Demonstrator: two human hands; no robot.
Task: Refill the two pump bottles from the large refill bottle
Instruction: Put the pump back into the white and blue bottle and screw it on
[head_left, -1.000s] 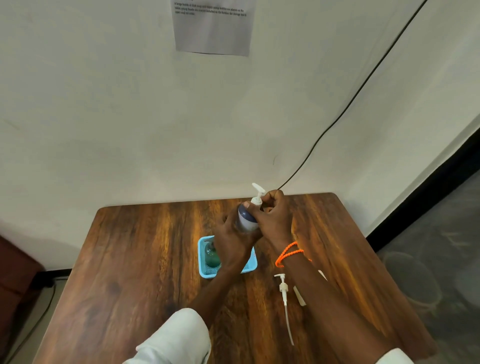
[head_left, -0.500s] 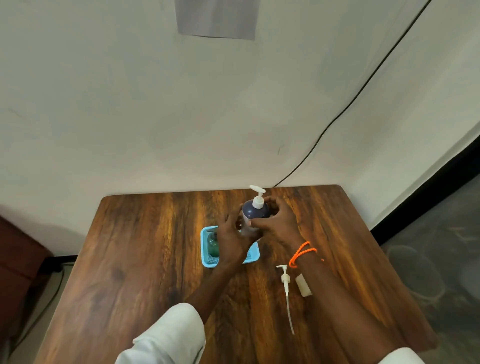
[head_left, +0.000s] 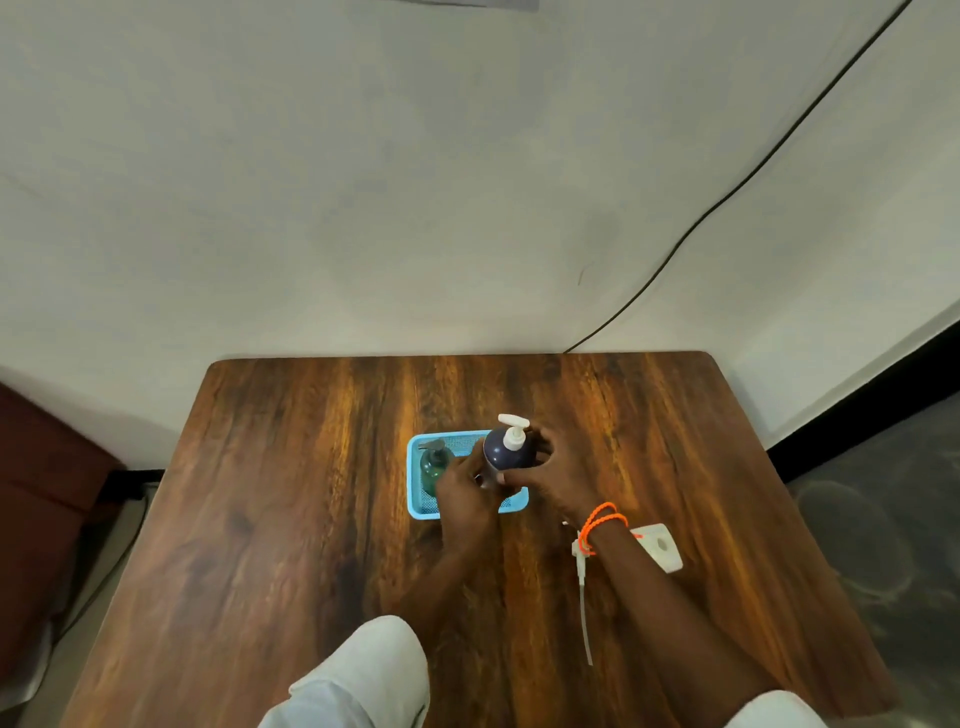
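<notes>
The dark blue pump bottle (head_left: 506, 451), round-shouldered and smooth, with a white plastic pump head (head_left: 514, 430), is held upright over the right part of a light blue mesh basket (head_left: 422, 508); whether its base touches the basket floor cannot be told, as the hands hide it. The left hand (head_left: 466, 493) is wrapped around the bottle's lower body from the near left side, and the right hand (head_left: 553, 475) is curled around it from the right, fingers reaching behind the shoulder. A green translucent pump bottle (head_left: 434, 464) with a dark pump stands in the left part of the basket, just beside the blue one. The basket is rectangular, with rounded corners and a fine perforated wall.

The counter (head_left: 291, 493) is of dark brown wood grain with streaks of amber, and its far corners are rounded. On it, near the right wrist, a loose white pump (head_left: 583, 582) with a long thin dip tube is laid, and just beside it a flat white rectangular piece (head_left: 661, 546) with a hole. A braided orange bracelet (head_left: 601, 522) is worn on the right wrist. A black cable (head_left: 727, 192) is run down the pale wall.

Compared with a second ago, the blue bottle has been brought from a tilted position above the basket to upright and lower, and the right hand has been moved from the pump collar down to the body.
</notes>
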